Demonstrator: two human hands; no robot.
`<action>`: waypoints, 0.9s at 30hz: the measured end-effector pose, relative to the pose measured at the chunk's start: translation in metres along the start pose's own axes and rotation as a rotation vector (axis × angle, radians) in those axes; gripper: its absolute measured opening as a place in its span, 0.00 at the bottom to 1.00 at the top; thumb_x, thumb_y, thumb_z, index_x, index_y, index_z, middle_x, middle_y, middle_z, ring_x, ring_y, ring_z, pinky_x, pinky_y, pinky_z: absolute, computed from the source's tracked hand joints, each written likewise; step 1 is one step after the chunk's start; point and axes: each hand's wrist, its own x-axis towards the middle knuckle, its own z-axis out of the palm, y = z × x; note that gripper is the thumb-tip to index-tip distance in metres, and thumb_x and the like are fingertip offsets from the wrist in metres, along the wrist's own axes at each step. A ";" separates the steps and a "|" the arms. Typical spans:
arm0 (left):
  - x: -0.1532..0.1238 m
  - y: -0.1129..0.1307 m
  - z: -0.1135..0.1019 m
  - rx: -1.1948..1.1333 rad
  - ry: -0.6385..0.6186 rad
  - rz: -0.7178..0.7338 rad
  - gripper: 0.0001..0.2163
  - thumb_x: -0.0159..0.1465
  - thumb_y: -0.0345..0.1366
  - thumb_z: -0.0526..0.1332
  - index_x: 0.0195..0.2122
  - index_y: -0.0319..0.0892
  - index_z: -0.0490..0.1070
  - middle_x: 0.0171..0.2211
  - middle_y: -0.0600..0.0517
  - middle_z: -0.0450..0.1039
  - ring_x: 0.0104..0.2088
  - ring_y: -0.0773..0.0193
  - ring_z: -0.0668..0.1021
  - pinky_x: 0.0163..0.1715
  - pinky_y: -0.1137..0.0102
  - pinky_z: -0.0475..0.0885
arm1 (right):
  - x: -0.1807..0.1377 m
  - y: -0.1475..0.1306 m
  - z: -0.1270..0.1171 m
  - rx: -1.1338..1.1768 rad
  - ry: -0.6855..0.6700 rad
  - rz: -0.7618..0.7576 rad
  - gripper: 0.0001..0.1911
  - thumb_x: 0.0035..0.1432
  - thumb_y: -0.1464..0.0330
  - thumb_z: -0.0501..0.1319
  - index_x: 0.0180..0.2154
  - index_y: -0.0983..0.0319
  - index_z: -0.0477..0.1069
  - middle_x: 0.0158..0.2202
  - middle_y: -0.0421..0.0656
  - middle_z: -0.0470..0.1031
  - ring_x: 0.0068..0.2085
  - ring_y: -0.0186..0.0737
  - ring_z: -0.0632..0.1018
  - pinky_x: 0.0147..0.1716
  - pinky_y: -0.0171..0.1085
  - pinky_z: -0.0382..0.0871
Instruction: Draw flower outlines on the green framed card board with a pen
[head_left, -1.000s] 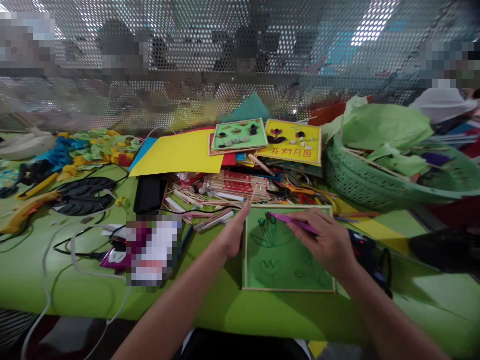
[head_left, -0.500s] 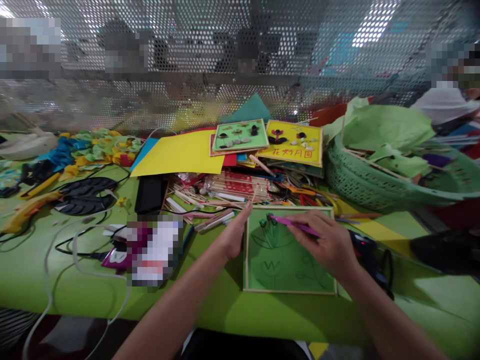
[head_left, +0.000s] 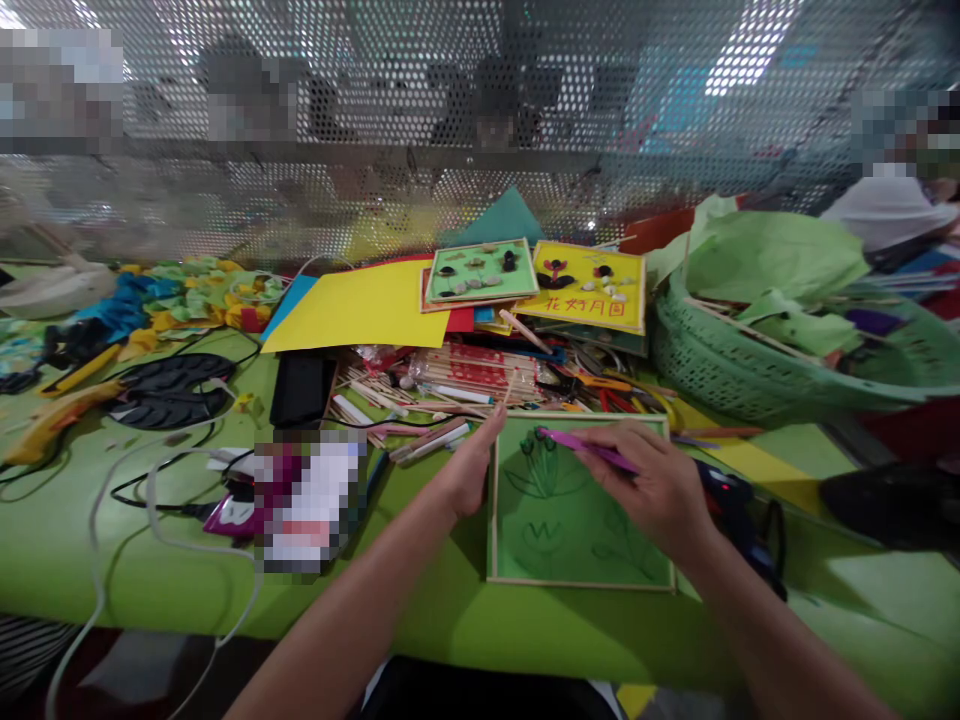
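A green framed board [head_left: 577, 510] lies flat near the front edge of the bench [head_left: 97, 560], and over its far left corner the right hand [head_left: 656, 485] pinches a thin purple tool [head_left: 585, 447] in closed fingers, the tip beside small dark green bits [head_left: 538, 440] on the board. The left hand [head_left: 471, 462] rests flat and open against the board's left frame, holding nothing. Behind the board lie loose wooden sticks [head_left: 420, 395], a yellow picture card [head_left: 589, 285], and, toward the right edge, a green basket [head_left: 720, 370].

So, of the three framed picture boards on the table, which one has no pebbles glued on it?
The green board nearest the person, between the left hand and the right hand. It carries only drawn lines, while the other green board and the yellow board behind carry pebbles.
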 end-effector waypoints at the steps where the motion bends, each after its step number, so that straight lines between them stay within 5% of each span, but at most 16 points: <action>1: 0.000 0.000 0.001 0.010 0.003 -0.010 0.31 0.66 0.49 0.67 0.69 0.47 0.66 0.58 0.46 0.78 0.60 0.49 0.78 0.64 0.58 0.67 | 0.000 0.000 0.000 -0.003 -0.004 -0.003 0.07 0.67 0.69 0.64 0.45 0.56 0.79 0.36 0.42 0.83 0.37 0.42 0.83 0.37 0.39 0.78; 27: -0.005 0.004 0.013 0.070 0.095 -0.074 0.28 0.70 0.50 0.61 0.68 0.45 0.68 0.57 0.46 0.79 0.59 0.51 0.79 0.64 0.59 0.68 | -0.001 0.001 0.000 -0.044 -0.009 -0.029 0.05 0.68 0.70 0.64 0.45 0.58 0.76 0.36 0.43 0.82 0.37 0.41 0.82 0.37 0.37 0.77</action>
